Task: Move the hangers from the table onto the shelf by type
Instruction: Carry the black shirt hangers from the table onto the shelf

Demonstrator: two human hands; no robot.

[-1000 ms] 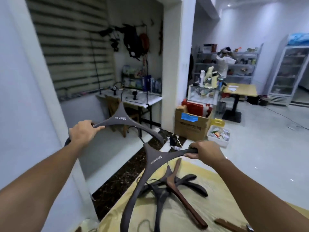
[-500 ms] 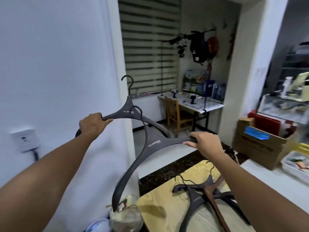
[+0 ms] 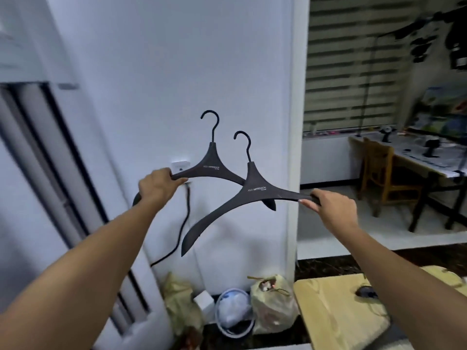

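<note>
L hand (image 3: 157, 186) fist-clamped on rear dark hanger (image 3: 212, 168) arm; R hand (image 3: 333, 210) pinches front dark hanger (image 3: 255, 192) arm tip, both held mid-air.

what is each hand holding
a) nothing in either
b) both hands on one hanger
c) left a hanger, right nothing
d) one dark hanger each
d: the left hand grips one arm of the rear hanger, and the right hand grips one arm of the front hanger.

Right arm of rear hanger (image 3: 211, 168) partly behind front hanger (image 3: 255, 195)
</note>
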